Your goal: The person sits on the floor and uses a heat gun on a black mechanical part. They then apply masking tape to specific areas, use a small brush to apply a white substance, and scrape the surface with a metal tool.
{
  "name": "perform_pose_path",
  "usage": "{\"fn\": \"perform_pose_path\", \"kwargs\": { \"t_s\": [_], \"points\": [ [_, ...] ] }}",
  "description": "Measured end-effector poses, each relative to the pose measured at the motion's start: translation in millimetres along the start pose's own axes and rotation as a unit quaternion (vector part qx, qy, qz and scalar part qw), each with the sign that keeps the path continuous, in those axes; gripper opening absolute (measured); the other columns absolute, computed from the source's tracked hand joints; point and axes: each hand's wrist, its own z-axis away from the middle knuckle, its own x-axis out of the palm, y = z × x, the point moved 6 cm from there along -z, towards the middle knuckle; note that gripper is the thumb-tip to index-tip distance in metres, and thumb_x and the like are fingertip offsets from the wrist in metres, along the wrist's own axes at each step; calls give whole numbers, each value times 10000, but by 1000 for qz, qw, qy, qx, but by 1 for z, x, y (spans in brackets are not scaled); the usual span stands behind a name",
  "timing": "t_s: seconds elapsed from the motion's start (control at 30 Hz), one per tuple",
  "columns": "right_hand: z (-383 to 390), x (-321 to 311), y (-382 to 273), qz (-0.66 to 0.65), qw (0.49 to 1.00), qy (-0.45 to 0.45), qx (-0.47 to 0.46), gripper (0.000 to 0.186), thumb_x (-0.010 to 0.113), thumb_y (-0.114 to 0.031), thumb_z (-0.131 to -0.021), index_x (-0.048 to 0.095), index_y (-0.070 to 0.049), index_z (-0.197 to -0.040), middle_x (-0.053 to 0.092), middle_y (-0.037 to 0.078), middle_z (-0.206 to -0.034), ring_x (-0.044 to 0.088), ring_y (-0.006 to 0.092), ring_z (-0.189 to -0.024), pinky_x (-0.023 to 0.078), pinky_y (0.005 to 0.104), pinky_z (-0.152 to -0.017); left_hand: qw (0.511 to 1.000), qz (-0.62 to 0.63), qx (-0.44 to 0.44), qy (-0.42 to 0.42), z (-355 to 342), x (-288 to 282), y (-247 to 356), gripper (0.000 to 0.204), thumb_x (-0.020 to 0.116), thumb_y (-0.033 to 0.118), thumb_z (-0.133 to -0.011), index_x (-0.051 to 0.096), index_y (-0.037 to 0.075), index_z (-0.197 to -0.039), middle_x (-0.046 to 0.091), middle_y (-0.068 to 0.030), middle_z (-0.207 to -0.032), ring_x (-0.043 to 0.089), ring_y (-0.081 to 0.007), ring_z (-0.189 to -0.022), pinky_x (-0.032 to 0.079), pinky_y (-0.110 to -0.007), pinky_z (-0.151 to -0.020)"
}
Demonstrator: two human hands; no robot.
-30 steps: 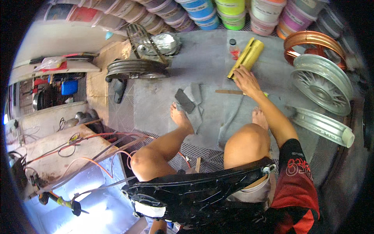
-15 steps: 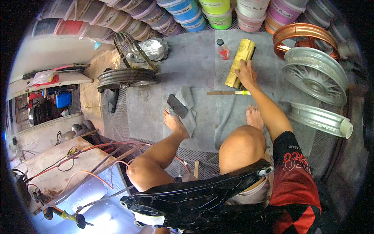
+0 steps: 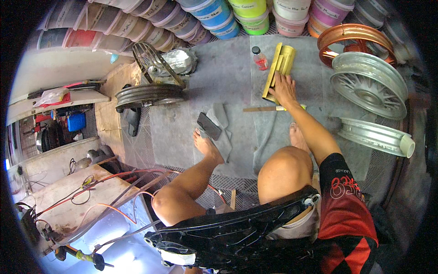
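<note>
My right hand [image 3: 285,91] reaches far forward and lies over the near part of a yellow rolled sheet [image 3: 285,61], fingers stretched and apart. The roll is partly open, with a loose curled edge along its left side. Just below the hand lies a flat file-like strip with a yellow-green end [image 3: 260,109]. Left of the roll stands a small clear bottle with a black cap and red contents [image 3: 260,59]. Across my lap rests a black ribbed motorcycle part [image 3: 228,228]. My left hand does not show.
Wheel rims, copper [image 3: 383,39] and silver [image 3: 367,86], stand at right; a dark rim [image 3: 150,97] stands at left. A phone [image 3: 208,125] lies on a grey cloth [image 3: 220,114] by my left foot. Lidded tubs [image 3: 210,13] line the back. Hoses [image 3: 109,176] cross the lower left.
The yellow roll has turned and opened partly, its printed face no longer showing. My right hand has shifted slightly left and nearer, its fingers now spread over the roll.
</note>
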Motion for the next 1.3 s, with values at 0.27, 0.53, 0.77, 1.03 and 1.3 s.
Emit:
{"fn": "perform_pose_path", "kwargs": {
  "t_s": [0.27, 0.53, 0.77, 1.03, 1.3],
  "points": [
    [-16, 18, 9, -94, 989, 59, 97, 652, 762, -298, -789, 470, -67, -1325, 636, 162, -1187, 530, 350, -1145, 391, 505, -958, 1000, -6, 11, 0, -12, -5, 10, 107, 611, 159, -949, 597, 64, -903, 536, 29, -761, 445, -59, -643, 356, -239, -563],
    [-7, -2, 29, -467, 837, 92, 269, 310, 660, -42, -818, 627, 6, -1122, 677, 114, -993, 651, 213, -908, 505, 339, -819, 999, -7, 47, 5, -19, -31, 28, 120, 614, 162, -950, 595, 67, -880, 526, 34, -738, 434, -55, -629, 345, -236, -553],
    [-1, -69, 68, -517, 813, 122, 238, 295, 625, -33, -866, 638, -11, -1160, 673, 108, -980, 638, 193, -910, 505, 325, -794, 970, 18, 237, 52, -61, -122, 177, 135, 616, 165, -952, 594, 69, -860, 517, 38, -719, 424, -52, -617, 336, -234, -543],
    [32, -152, 3, -371, 904, 204, 63, 297, 631, -73, -820, 676, -7, -1105, 683, 163, -937, 673, 290, -829, 524, 368, -752, 917, 43, 395, -32, -16, -121, 400, 104, 618, 113, -960, 593, 38, -893, 515, 41, -706, 415, -26, -590, 323, -195, -506],
    [107, -315, -105, -235, 902, 334, -138, 350, 662, 85, -734, 691, -11, -1069, 542, 133, -766, 583, 288, -649, 481, 385, -587, 805, -56, 558, -192, 84, 46, 600, 518, 669, 456, -899, 662, -57, -969, 695, -174, -783, 710, -231, -679, 545, -357, -627]
  ]
}}
